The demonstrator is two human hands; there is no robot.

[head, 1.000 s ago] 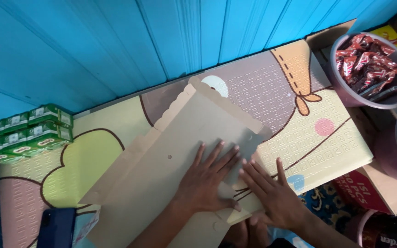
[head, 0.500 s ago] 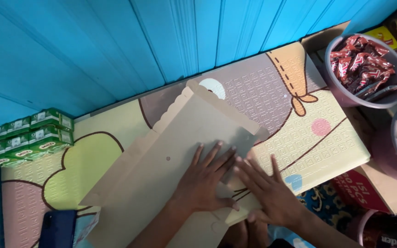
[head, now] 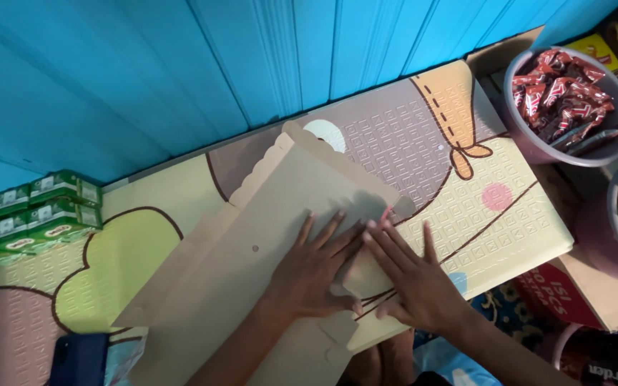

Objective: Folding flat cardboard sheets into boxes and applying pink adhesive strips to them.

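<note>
A flat brown cardboard sheet (head: 252, 243) with a scalloped far edge lies on a pastel cartoon foam mat (head: 459, 179). My left hand (head: 316, 268) rests palm down on the sheet, fingers spread toward its right edge. My right hand (head: 409, 275) lies flat beside it, pressing the sheet's right flap (head: 377, 207) down. The fingertips of both hands nearly touch. Neither hand grips anything.
Blue corrugated wall (head: 252, 64) behind the mat. Green cartons (head: 30, 214) stacked at left. A grey bowl (head: 538, 154) of red-wrapped sweets stands at right, a pink bowl (head: 609, 236) with yellow packets beside it. A cardboard box (head: 595, 286) sits below, and a dark phone-like object (head: 76, 357) at bottom left.
My hands have slid a little up and right along the sheet, and the flap under my right hand has been folded flatter. The view has shifted slightly.
</note>
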